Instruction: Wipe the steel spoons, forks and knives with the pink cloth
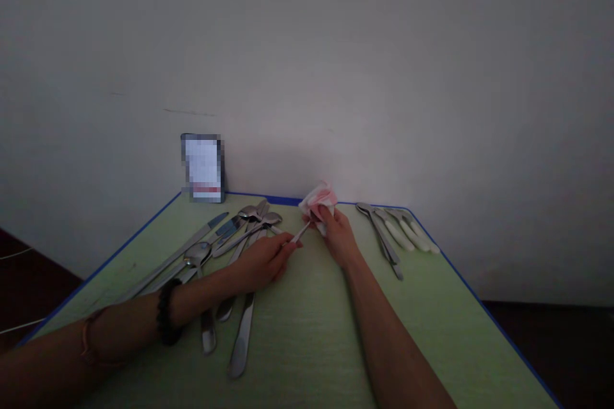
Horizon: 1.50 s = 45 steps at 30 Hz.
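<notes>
My left hand [266, 261] is closed around the handle of a slim piece of cutlery [302, 232], slanting up to the right. My right hand [339, 235] pinches a crumpled pink-and-white cloth [317, 198] around the far end of that piece, so its head is hidden and I cannot tell its kind. Under and beside my left forearm lies a loose pile of steel cutlery, with a knife [189, 246], a spoon [197, 254] and several more pieces crossing one another. To the right of my right hand are a steel spoon [378, 233] and several white-handled pieces [400, 234], lying close together.
A phone or small tablet [204, 166], its screen blurred, leans against the pale wall [364, 77] at the table's back left. The light green table [307, 345] has a blue edge and narrows toward the wall. Dark floor [551, 339] shows on both sides.
</notes>
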Each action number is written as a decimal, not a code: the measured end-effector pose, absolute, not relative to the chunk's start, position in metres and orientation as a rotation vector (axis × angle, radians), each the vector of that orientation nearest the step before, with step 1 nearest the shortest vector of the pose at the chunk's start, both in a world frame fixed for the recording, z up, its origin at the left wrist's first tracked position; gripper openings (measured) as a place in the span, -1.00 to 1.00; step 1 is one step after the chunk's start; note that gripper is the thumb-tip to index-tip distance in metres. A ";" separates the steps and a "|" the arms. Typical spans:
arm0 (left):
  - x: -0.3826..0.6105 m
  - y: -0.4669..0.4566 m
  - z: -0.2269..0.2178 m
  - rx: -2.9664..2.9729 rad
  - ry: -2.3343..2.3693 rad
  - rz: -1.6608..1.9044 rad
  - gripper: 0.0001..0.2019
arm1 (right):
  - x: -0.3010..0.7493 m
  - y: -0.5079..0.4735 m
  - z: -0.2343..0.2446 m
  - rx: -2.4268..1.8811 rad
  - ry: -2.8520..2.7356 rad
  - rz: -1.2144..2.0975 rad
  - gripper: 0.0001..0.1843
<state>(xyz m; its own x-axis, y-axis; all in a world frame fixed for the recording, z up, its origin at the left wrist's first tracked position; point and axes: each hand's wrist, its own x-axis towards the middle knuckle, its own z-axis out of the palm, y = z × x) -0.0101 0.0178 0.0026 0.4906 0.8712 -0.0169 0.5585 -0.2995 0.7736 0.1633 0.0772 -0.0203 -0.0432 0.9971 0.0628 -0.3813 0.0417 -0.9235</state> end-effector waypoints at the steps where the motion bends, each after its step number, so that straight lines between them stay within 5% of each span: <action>1: -0.010 0.017 0.003 1.988 1.170 0.544 -0.58 | 0.163 0.077 -0.020 -0.865 -1.003 1.392 -0.65; 19: -0.011 0.018 0.000 2.039 1.190 0.527 -0.61 | 0.167 0.079 -0.021 -0.913 -0.911 1.346 -0.89; 36: -0.010 0.018 0.001 2.027 1.178 0.535 -0.60 | 0.165 0.076 -0.018 -0.821 -0.928 1.392 -0.67; 45: -0.010 0.017 0.005 2.047 1.193 0.510 -0.63 | 0.166 0.077 -0.016 -0.879 -0.863 1.438 -0.90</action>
<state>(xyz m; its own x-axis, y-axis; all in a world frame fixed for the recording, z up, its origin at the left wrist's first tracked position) -0.0096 0.0171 0.0051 0.4975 0.8674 -0.0127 0.5906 -0.3280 0.7373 0.1659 0.0771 -0.0162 -0.0337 0.9989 -0.0322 -0.4413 -0.0438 -0.8963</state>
